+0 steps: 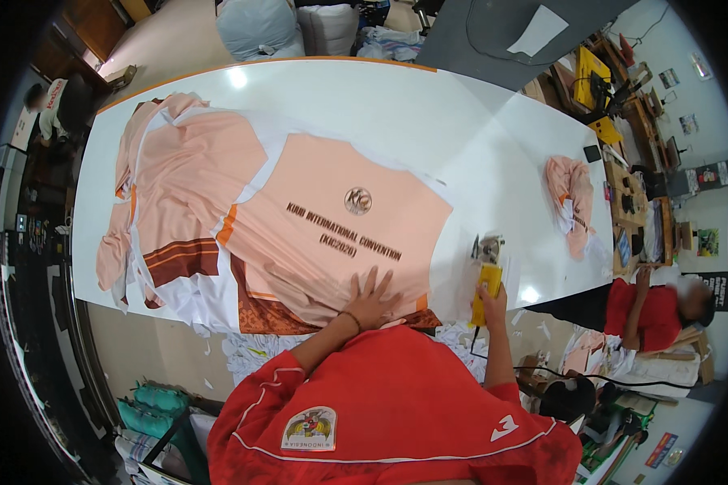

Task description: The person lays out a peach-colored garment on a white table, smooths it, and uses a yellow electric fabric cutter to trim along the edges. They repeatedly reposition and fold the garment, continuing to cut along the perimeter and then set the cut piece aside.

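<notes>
Panel [356, 162] of peach fabric, head view: lies printed face up on the white table [501, 129], directly before the person, its lower left part rucked. Left hand [372, 305]: palm down near the panel's lower edge, fingers spread. Right hand [493, 304]: wrapped around the yellow body of a power tool [488, 280], whose metal head stands just beside the panel's right edge — apart from it. For good control, smooth the folds outward, press with an even palm, and hold all fingers clear of the metal head. Containers: a grey-blue bag [257, 31] and a white bag [329, 31] stand beyond the table's far edge, both bulging — contents cannot be told.
</notes>
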A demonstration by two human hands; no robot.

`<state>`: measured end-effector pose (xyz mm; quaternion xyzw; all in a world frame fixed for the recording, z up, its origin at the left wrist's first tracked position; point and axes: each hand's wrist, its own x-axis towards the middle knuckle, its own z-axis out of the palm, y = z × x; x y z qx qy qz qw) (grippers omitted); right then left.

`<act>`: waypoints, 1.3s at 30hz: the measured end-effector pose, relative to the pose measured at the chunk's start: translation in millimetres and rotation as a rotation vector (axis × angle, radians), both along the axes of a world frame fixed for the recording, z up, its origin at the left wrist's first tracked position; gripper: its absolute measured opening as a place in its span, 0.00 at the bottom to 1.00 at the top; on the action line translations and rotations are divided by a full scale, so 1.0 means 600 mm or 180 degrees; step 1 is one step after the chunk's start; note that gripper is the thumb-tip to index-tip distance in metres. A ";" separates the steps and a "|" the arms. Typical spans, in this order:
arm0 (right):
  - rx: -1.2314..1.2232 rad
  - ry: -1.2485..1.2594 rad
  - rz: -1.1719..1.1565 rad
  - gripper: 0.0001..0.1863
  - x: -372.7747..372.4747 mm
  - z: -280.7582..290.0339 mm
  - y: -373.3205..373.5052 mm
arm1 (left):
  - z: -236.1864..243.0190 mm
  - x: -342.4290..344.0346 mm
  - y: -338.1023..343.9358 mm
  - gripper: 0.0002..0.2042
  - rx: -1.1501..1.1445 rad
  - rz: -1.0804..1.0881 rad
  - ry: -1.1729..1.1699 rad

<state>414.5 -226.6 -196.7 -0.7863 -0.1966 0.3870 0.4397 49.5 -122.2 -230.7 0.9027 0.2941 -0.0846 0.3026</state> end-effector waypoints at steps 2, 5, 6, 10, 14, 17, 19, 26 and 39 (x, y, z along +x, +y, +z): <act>-0.0238 -0.0355 0.0227 0.19 0.001 0.010 -0.056 | 0.005 -0.012 -0.025 0.28 -0.0516 0.0043 0.0202; -0.0586 -0.1101 0.0792 0.22 0.019 0.034 -0.104 | 0.048 -0.044 -0.006 0.28 -0.0930 -0.0309 -0.0143; -0.0630 -0.1345 0.0979 0.23 0.030 0.040 -0.111 | 0.086 -0.048 0.018 0.27 -0.1346 0.0000 -0.0155; -0.0678 -0.1664 0.1514 0.29 0.049 0.094 -0.082 | 0.040 -0.084 0.122 0.25 -0.0392 0.1403 -0.0693; -0.1009 -0.1756 0.1821 0.30 0.064 0.120 -0.040 | 0.017 -0.169 0.260 0.43 0.1799 0.2571 -0.0334; -0.1002 -0.1683 0.1943 0.31 0.078 0.117 -0.018 | 0.044 -0.176 0.268 0.51 0.1011 0.3677 0.0674; -0.1142 -0.1927 0.2058 0.32 0.086 0.116 -0.002 | 0.074 -0.164 0.260 0.55 0.0707 0.3754 0.1130; -0.1186 -0.2467 0.2441 0.31 0.105 0.111 0.060 | 0.051 -0.132 0.224 0.57 0.0826 0.3603 0.0536; -0.1168 -0.2655 0.2878 0.34 0.112 0.107 0.160 | -0.010 -0.022 0.097 0.56 0.1436 0.2472 -0.0172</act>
